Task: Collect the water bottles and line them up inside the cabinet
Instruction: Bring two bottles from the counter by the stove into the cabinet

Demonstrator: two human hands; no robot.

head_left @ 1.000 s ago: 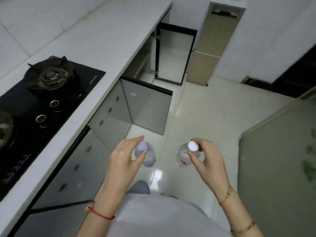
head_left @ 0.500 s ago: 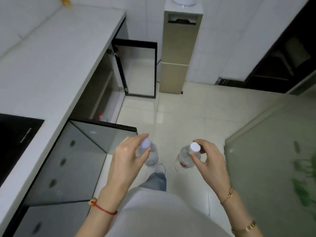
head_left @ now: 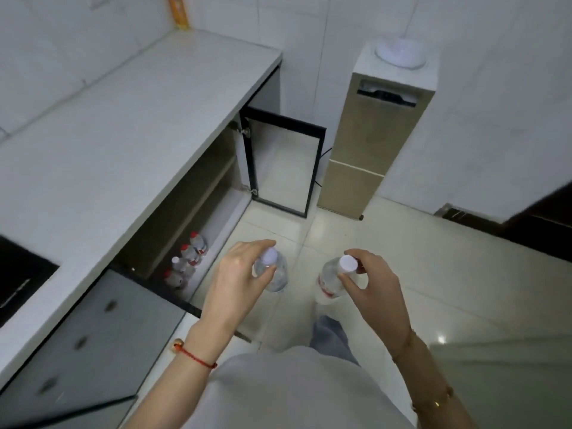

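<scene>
My left hand grips a clear water bottle by its white cap, hanging over the floor. My right hand holds a second clear bottle with a red label the same way, by its white cap. Both hang in front of the open cabinet under the white counter. Inside the cabinet, several bottles with red or white caps stand in a row along its floor near the front edge, partly hidden by the near door.
The cabinet's far door stands wide open with a black frame. The near grey door juts out at my left. A beige water dispenser stands beyond against the wall. A black hob sits in the counter at the left.
The view has advanced along the counter toward the open cabinet, and the bottles inside have come into sight. Both hands keep the same grip on their bottles.
</scene>
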